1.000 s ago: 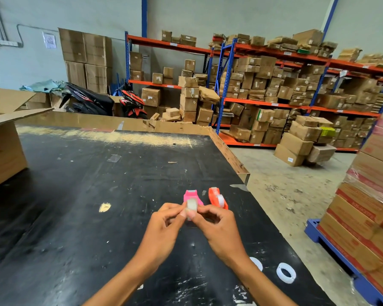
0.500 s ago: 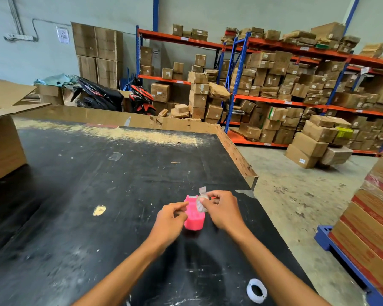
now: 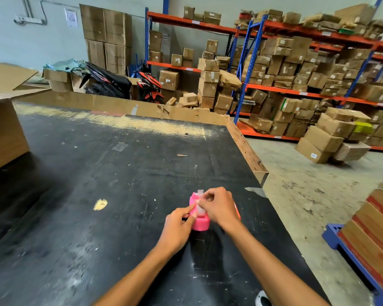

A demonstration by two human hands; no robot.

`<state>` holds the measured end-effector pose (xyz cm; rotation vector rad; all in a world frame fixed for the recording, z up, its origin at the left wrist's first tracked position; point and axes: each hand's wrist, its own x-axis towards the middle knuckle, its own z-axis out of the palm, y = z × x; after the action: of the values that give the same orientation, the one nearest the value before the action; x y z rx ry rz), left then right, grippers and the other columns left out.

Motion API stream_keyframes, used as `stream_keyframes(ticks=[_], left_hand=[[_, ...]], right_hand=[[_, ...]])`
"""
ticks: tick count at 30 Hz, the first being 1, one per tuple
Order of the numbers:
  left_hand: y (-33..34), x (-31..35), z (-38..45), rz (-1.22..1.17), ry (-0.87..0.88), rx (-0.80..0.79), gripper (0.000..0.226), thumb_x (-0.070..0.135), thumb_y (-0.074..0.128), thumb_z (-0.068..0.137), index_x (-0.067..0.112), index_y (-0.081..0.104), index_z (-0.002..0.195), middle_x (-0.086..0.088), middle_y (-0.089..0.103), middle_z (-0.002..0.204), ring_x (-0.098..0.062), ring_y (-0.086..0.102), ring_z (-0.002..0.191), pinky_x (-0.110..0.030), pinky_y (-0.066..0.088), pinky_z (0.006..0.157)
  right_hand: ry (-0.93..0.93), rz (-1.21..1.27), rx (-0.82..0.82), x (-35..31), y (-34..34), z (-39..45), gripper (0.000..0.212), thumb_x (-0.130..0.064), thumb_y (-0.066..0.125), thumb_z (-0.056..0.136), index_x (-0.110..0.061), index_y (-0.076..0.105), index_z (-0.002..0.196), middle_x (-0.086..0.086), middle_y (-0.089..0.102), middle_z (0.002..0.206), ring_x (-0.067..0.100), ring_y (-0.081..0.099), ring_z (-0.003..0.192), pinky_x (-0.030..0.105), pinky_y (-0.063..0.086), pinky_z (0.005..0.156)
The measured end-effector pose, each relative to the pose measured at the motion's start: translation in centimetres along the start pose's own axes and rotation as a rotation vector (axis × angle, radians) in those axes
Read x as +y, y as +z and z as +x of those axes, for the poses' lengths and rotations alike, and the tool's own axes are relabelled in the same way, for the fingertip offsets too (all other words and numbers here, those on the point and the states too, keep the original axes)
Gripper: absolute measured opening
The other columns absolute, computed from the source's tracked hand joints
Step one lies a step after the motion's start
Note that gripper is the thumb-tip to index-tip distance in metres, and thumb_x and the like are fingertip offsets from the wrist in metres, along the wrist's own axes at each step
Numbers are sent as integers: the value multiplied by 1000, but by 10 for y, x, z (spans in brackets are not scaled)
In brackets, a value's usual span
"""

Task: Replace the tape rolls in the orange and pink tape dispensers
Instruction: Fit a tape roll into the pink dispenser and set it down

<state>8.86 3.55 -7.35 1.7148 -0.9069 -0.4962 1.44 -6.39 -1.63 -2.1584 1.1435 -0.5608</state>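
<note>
Head: both hands (image 3: 219,206) on pink dispenser (image 3: 200,223), orange dispenser (image 3: 237,209) seemingly behind.

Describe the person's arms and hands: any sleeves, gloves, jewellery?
Both forearms are bare up to the frame's bottom edge, with no sleeve showing. The left hand and right hand wear no gloves. No watch, wristband or ring is visible, though slight blur could hide a thin ring.
</note>
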Motion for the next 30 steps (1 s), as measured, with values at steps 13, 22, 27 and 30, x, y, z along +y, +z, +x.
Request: stream_keyframes(ticks=[13, 22, 27, 30], left_hand=[[-1, -4, 5, -50, -23, 13, 31, 22, 58, 89, 20, 65, 120, 1, 72, 107, -9, 67, 96, 2, 43, 72], [-2, -7, 9, -69, -57, 24, 35, 17, 63, 86, 18, 64, 121, 3, 72, 107, -7, 67, 97, 4, 42, 70], [-1, -11, 10, -64, -69, 28, 34, 17, 64, 85, 18, 65, 120, 5, 72, 105, -9, 67, 96, 2, 44, 71], [1, -15, 12, -75, -86, 21, 36, 20, 64, 85, 18, 64, 121, 3, 73, 106, -11, 68, 99, -14, 51, 84]], right_hand=[[53, 165, -211, 15, 1, 25, 21, -11, 82, 67, -17, 63, 61, -4, 59, 61, 10, 55, 61, 21, 49, 61], [-66, 110, -213, 22, -3, 39, 25, -30, 75, 77, -5, 74, 76, 2, 65, 66, 8, 54, 63, 27, 47, 63], [-133, 76, -256, 23, -10, 53, 15, -19, 73, 79, -11, 73, 66, 5, 66, 65, 10, 53, 65, 29, 44, 64], [-198, 81, -360, 19, -21, 63, 14, -16, 75, 78, -2, 76, 78, 7, 69, 71, 6, 54, 64, 21, 43, 64]])
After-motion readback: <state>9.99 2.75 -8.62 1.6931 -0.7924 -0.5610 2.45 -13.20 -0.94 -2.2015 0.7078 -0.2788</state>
